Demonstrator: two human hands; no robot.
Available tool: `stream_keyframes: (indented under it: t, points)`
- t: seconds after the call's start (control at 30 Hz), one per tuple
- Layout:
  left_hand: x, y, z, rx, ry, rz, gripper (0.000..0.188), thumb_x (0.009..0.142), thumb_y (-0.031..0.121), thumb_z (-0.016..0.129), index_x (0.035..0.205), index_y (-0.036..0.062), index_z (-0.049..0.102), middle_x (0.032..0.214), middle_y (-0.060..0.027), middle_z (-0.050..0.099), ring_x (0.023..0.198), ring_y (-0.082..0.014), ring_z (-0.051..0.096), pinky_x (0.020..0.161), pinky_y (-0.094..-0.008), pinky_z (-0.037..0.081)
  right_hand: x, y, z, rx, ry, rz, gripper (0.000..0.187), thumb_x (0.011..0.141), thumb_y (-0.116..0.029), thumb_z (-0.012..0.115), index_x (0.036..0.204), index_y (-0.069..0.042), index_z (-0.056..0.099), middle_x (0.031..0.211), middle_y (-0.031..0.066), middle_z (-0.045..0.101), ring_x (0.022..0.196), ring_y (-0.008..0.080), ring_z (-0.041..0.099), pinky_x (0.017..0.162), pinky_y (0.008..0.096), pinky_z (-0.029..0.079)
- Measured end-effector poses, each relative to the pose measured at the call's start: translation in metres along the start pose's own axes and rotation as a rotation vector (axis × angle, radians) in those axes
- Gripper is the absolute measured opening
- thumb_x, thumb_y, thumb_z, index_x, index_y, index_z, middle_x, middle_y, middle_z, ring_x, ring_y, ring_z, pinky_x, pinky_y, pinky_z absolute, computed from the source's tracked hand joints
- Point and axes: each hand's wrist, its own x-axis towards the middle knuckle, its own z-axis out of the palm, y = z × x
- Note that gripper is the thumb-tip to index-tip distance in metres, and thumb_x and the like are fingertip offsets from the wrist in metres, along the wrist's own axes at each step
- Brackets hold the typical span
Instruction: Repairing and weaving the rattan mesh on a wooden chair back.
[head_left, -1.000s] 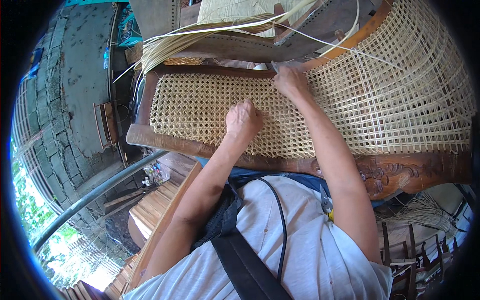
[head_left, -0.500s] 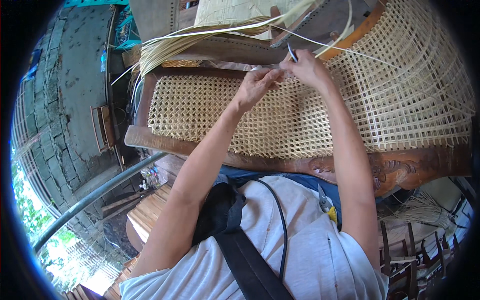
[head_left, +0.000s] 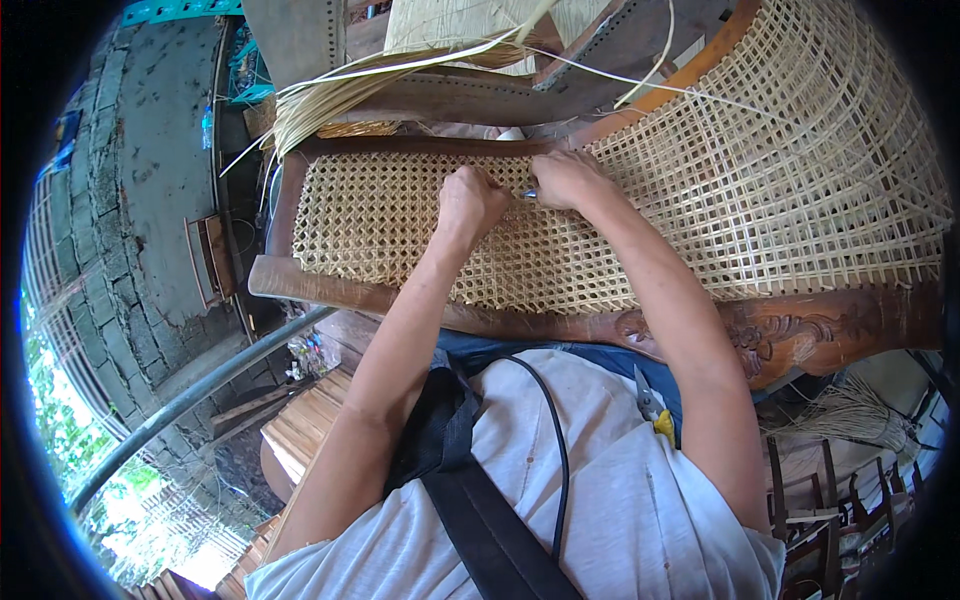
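Note:
A woven cane seat panel (head_left: 390,215) stretches across a brown wooden chair frame (head_left: 375,292) lying before me. My left hand (head_left: 473,207) is closed over the weave, fingertips curled under toward the far rail; whatever it pinches is hidden. Just to its right, my right hand (head_left: 567,180) wraps round a small pointed metal tool (head_left: 530,194), whose tip shows on the side facing the left hand. The tool's tip is at or just above the cane; contact cannot be made out. One pale cane strand (head_left: 640,82) crosses above the panel.
A bundle of loose cane strands (head_left: 345,97) lies past the far rail, near drilled wooden frame parts (head_left: 445,97). The curved woven back (head_left: 800,170) rises at right. Yellow-handled cutters (head_left: 655,412) rest at my waist. A metal pipe (head_left: 200,405) slants at left.
Both hands have come down from the far rail onto the weave and moved apart. The right hand has turned, so the tool now points left rather than up.

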Motion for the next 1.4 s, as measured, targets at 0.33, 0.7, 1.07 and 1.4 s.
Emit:
stream_keyframes:
  t: [0.33,0.7,1.07,1.4]
  points:
    - [-0.002,0.002,-0.003,-0.015,-0.044,-0.092,0.030,0.069,0.026,0.068,0.080,-0.0022,0.073,0.075,-0.0263,0.067,0.076,-0.0354,0.070,0.073,-0.0419,0.055,0.019,-0.022,0.014,-0.066,0.110,-0.033,0.027,0.083,-0.010,0.057,0.106,-0.005,0.071,0.117,0.0121,0.067,0.114,0.0240,0.062,0.100,0.0383,0.045]
    - [0.004,-0.002,0.010,0.235,-0.103,0.063,0.027,0.079,0.031,0.068,0.085,0.0046,0.074,0.085,-0.0228,0.069,0.083,-0.0376,0.068,0.078,-0.0444,0.055,0.026,-0.006,0.000,-0.109,0.093,-0.021,0.030,0.080,-0.015,0.056,0.104,-0.009,0.072,0.117,0.0084,0.068,0.111,0.0235,0.064,0.094,0.0365,0.048]
    - [0.036,0.015,0.027,0.027,-0.054,0.103,0.026,0.089,0.027,0.056,0.099,0.0099,0.072,0.089,-0.0195,0.071,0.085,-0.0323,0.070,0.076,-0.0425,0.054,-0.019,0.028,-0.058,-0.008,0.233,0.148,0.034,0.084,-0.031,0.071,0.104,-0.005,0.071,0.112,0.0143,0.069,0.110,0.0284,0.063,0.097,0.0415,0.047]
    - [0.001,0.007,0.023,0.158,-0.065,0.179,0.028,0.077,0.030,0.071,0.082,0.0024,0.071,0.075,-0.0199,0.069,0.070,-0.0318,0.069,0.066,-0.0427,0.056,-0.003,0.046,-0.043,-0.085,0.178,0.112,0.038,0.085,-0.039,0.068,0.105,-0.006,0.070,0.115,0.0151,0.066,0.113,0.0300,0.060,0.097,0.0458,0.045]
